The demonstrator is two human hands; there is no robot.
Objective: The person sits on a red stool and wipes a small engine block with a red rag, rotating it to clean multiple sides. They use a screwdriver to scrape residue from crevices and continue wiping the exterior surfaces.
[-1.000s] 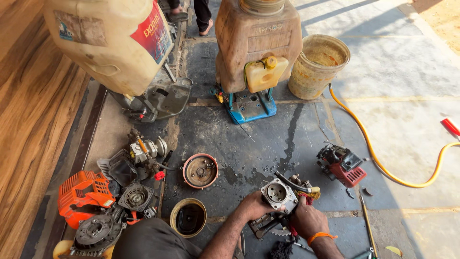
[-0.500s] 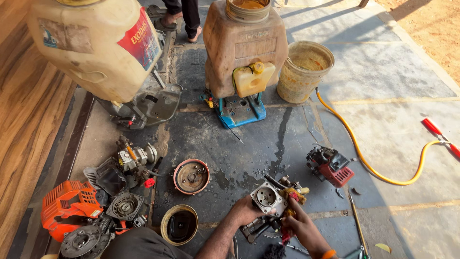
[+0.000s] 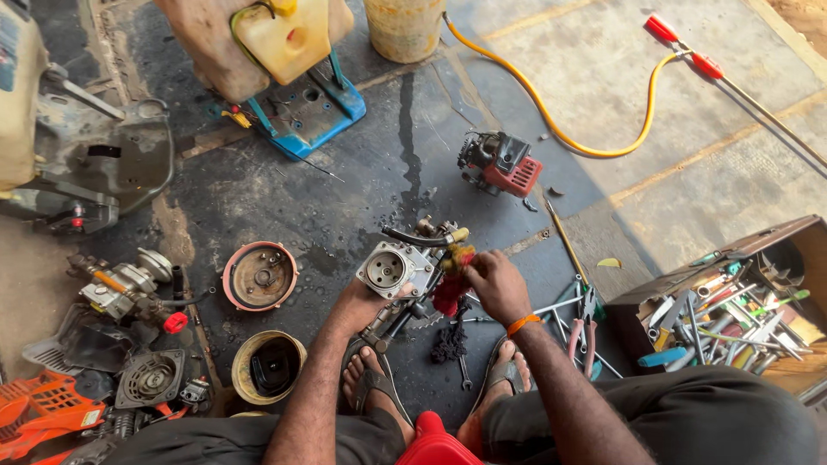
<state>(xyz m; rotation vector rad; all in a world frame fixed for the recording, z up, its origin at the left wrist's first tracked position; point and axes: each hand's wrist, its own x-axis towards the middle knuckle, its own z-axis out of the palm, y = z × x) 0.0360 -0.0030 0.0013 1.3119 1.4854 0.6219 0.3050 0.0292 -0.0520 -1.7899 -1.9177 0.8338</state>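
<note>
Since a second ago my head has dipped and swung right — the big tanks have slid off the top edge and the wooden toolbox (image 3: 732, 319) at 3 o'clock has come into view, while both hands have stayed on the same part. My left hand (image 3: 357, 303) cups the small engine block (image 3: 394, 269) from below and behind, fingers wrapped round its underside, so its round bore faces up at me. My right hand (image 3: 498, 284) is closed round a red rag (image 3: 450, 291) pressed against the block's right side, just under the black hose (image 3: 413, 238) and the yellow fitting (image 3: 459, 234) at about 1 o'clock from the casting.

By my judgement the block is cast metal — dense for its size, rigid, with fins and sharp corners, and likely oily given the wet stains on the floor (image 3: 370, 164) around it. It will slip if pinched, so a full palm under the body is the safer hold; the hose and fitting look like the weak points and should not carry its weight.

At 9 o'clock lies the round flywheel cover (image 3: 260, 275), at 8 o'clock a yellow tub (image 3: 267, 366), and at 12 o'clock a red engine (image 3: 501, 164) beside the yellow hose (image 3: 551, 120).
</note>
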